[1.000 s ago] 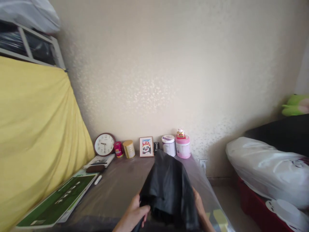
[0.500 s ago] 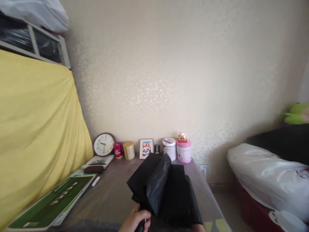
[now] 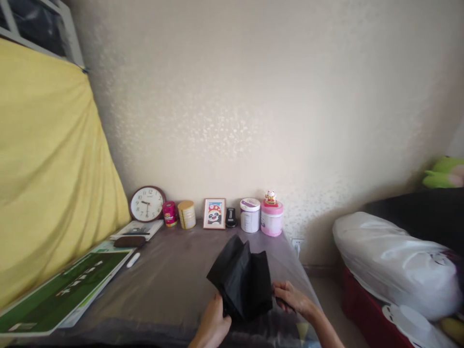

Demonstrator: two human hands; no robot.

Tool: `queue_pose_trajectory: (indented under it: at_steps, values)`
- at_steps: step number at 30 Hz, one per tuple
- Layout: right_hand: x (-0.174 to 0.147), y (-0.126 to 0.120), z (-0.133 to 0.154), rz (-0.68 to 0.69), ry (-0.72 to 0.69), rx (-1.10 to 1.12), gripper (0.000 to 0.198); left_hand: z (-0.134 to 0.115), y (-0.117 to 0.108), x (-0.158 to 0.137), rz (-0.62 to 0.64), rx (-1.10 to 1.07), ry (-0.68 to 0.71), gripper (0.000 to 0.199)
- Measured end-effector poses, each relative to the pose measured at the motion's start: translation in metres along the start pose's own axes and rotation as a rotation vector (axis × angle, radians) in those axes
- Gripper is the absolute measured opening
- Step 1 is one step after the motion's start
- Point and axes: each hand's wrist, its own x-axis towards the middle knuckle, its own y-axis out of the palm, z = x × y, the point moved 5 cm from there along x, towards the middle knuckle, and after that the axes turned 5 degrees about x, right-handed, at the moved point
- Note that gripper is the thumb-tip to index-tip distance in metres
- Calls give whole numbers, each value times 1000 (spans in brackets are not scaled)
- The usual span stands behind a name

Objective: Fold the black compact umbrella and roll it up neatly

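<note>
A black folding umbrella, its cloth bunched in loose folds, is held over the front part of the table. My left hand is closed around its lower end, where the cloth hides most of the grip. At the right side of the folds, my right hand is closed on a thin dark part of the umbrella. Whether that part is a strap or a cloth edge, I cannot tell.
A covered table holds a green booklet, a brown case and a white pen-like object. Along the wall stand a clock, several tins and a panda picture. Right of the table lies a white bag.
My right hand has come out from behind the cloth to the umbrella's right side. The umbrella's folds look narrower and more gathered. The view has shifted slightly.
</note>
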Motion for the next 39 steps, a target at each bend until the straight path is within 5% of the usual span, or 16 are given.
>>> queue_pose_trajectory:
  at_steps: [4, 7, 10, 15, 20, 24, 33, 39]
  values:
    - [-20, -24, -19, -56, 56, -125, 28, -4, 7, -3, -93, 297, 11, 87]
    - [-22, -44, -4, -367, -136, -344, 24, -12, 13, -7, -83, 638, 7, 91]
    - [-22, -43, 33, -640, -340, -422, 28, -16, 11, -10, -69, 734, 12, 91]
    - [-6, 3, 91, -516, -549, -658, 34, -13, 1, -12, -46, 680, 68, 86]
    - [14, 28, 101, -399, -571, -855, 43, -3, -2, -13, 11, 404, 146, 82]
    - [29, 30, 97, -387, -540, -871, 36, -1, 3, -13, -11, 315, 188, 80]
    - [41, 24, 99, -361, -476, -934, 27, -13, 12, -23, -24, 561, 103, 84]
    - [47, 17, 101, -395, -528, -770, 18, -24, 16, -25, 18, 690, 39, 92]
